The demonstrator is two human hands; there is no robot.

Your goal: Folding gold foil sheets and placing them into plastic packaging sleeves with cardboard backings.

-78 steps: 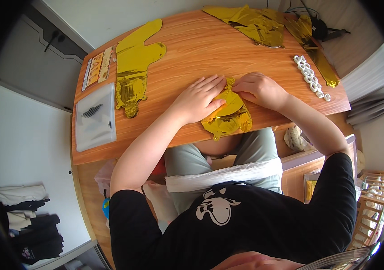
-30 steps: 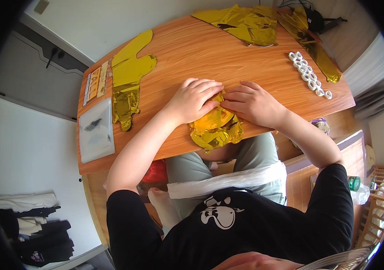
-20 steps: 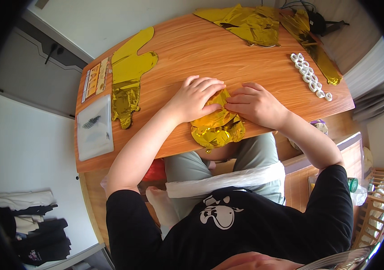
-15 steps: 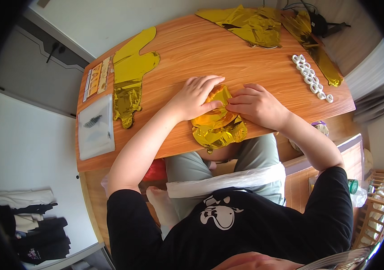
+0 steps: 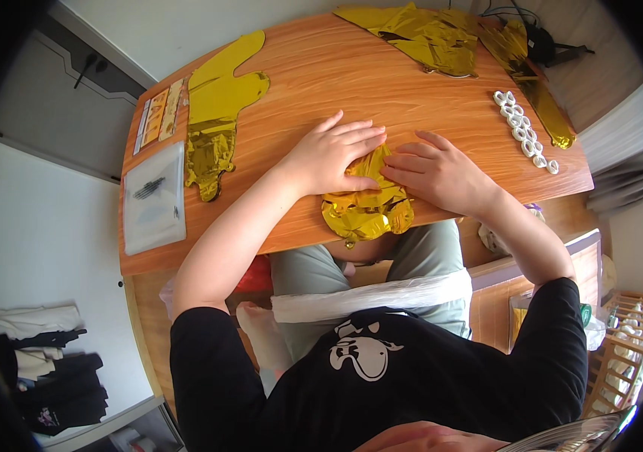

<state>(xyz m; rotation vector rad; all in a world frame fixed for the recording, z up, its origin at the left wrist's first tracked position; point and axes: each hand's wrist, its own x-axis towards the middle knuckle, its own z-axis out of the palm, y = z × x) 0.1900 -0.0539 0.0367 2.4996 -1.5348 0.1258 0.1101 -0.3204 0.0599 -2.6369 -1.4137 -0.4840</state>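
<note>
Presently: one crumpled, shiny gold foil piece (image 5: 366, 215) at near edge of orange wood-grain table (image 5: 314, 83), left hand (image 5: 336, 157) spread open over it, right hand (image 5: 443, 175) touching, grip unclear; could slide off if pressure slackens.

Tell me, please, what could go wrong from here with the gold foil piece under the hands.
The gold foil piece reaches the near edge of the table, so it might slide toward the lap if the left hand and right hand both lift. It is wrinkled, so pressing might crease it further.
</note>
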